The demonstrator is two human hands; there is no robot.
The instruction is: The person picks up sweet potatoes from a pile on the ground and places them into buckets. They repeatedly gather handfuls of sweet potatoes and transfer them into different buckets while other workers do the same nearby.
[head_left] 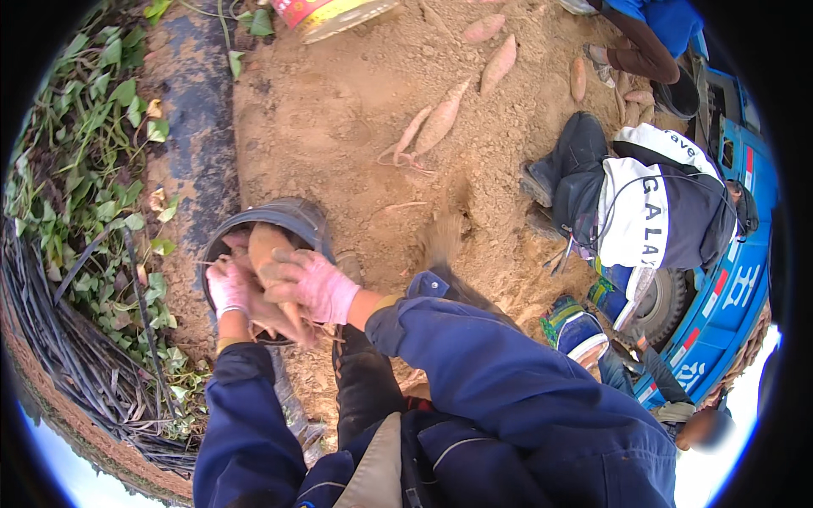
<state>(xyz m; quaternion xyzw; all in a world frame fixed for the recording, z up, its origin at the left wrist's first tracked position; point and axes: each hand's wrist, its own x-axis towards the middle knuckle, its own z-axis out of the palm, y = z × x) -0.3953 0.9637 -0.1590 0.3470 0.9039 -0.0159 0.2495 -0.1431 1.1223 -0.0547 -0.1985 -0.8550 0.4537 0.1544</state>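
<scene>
Both my hands wear pink gloves and are at the mouth of a dark bucket (pixel 315 222), which is tilted on the soil. My right hand (pixel 320 286) has its fingers curled over a large orange-brown sweet potato (pixel 268 243). Close beside it, my left hand (pixel 229 286) is closed on thinner pinkish sweet potatoes (pixel 273 315) that lie bunched between the two hands. The gloves and the bunch hide much of the bucket's inside.
Sweet potatoes (pixel 442 117) lie on the soil ahead, near a red and yellow bucket (pixel 339 19). Green vines (pixel 110 203) and black plastic film (pixel 199 110) run along the left. Co-workers, one in a white and black jacket (pixel 639 207), are by a blue truck (pixel 735 296) at right.
</scene>
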